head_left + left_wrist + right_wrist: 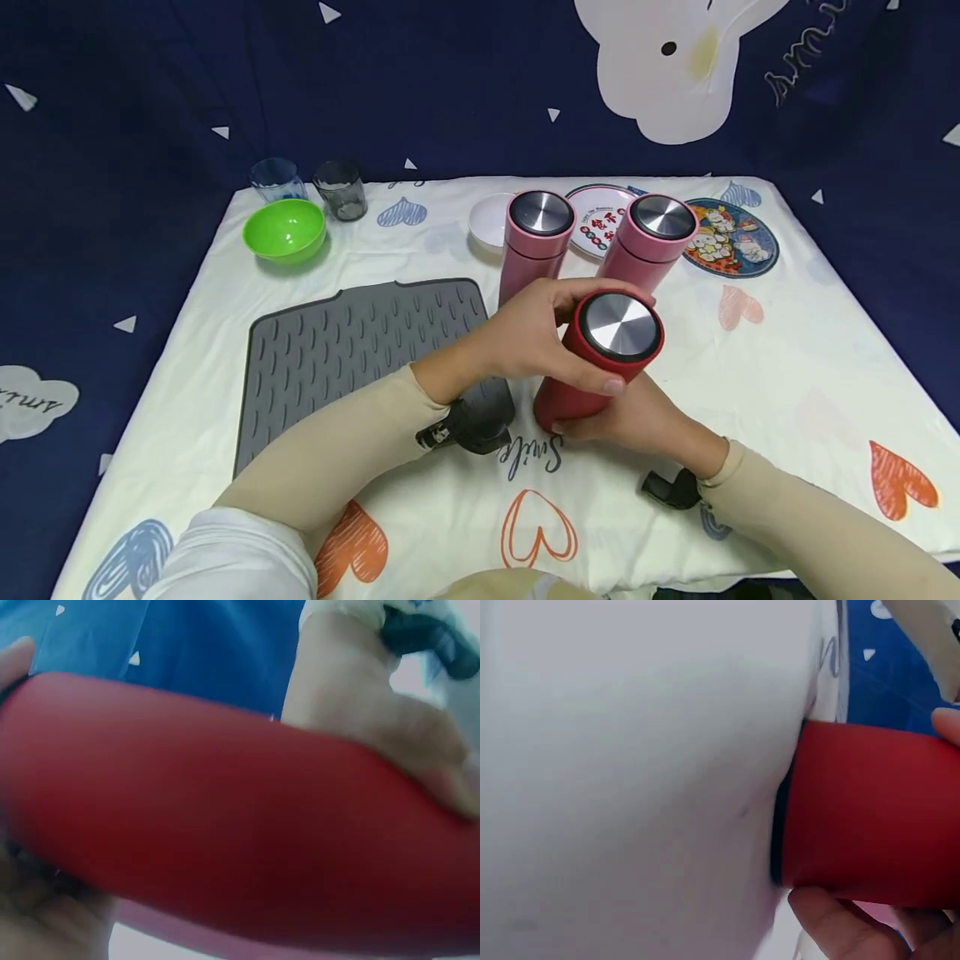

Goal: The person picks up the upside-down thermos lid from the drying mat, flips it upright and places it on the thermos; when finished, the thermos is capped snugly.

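Observation:
A red thermos bottle (pixel 621 329) with a brushed-metal lid top is held between both hands over the near middle of the table. My left hand (pixel 532 329) grips it around its upper part, thumb across the near side. Lower down, my right hand (pixel 637 417) curls around the body, its thumb near the base. Red fills most of the left wrist view, where the right hand (pixel 382 712) shows on the bottle's far end. In the right wrist view the dark-rimmed base is right at the white cloth (pixel 630 787), with right fingers (pixel 847 930) along the side.
Two pink thermos bottles (pixel 536 242) (pixel 652 237) stand just behind. A grey ridged mat (pixel 360 350) lies to the left. Farther back are a green bowl (pixel 285 231), two glasses (pixel 276 179) (pixel 341 192), a white bowl (pixel 487 221) and two patterned plates (pixel 588 221) (pixel 738 242).

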Tool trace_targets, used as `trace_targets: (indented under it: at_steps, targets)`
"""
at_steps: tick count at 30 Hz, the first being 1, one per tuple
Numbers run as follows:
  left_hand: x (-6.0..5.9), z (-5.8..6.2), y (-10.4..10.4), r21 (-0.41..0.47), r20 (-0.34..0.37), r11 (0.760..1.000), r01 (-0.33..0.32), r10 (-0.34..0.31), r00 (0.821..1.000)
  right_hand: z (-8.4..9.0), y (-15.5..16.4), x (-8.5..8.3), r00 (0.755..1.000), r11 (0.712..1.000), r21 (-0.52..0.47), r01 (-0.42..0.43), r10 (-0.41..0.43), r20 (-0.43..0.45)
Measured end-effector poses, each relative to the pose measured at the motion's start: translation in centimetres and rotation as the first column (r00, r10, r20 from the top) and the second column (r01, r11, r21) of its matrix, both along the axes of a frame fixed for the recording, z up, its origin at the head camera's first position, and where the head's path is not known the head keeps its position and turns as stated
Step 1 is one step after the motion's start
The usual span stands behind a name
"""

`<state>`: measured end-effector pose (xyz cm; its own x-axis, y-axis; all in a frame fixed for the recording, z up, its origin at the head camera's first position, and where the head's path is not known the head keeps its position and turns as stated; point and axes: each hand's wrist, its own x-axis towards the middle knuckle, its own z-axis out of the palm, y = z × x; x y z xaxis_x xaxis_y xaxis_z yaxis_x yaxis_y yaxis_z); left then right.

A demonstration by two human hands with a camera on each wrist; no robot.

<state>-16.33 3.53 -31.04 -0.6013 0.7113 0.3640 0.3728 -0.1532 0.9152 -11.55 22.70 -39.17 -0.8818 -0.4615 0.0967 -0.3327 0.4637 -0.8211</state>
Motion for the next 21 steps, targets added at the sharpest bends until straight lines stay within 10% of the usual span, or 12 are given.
trace_targets:
  at_steps: [8,14,21]
  targets:
    - [2.0,0.8,0.1,0.035,-0.149,0.965,-0.260,0.262,0.953,0.0,0.5,-0.2,0.999,1.000,0.015,-0.022,0.022,-0.023]
    - [0.2,0.5,-0.1,0.021,0.001,0.999,-0.030,0.030,1.000,-0.1,0.8,-0.4,0.999,0.998,-0.038,-0.044,0.044,-0.010]
    - [0.0,0.2,0.2,-0.021,0.111,0.997,0.075,-0.072,0.991,-0.4,0.9,-0.4,0.998,0.997,-0.047,-0.059,0.059,-0.012]
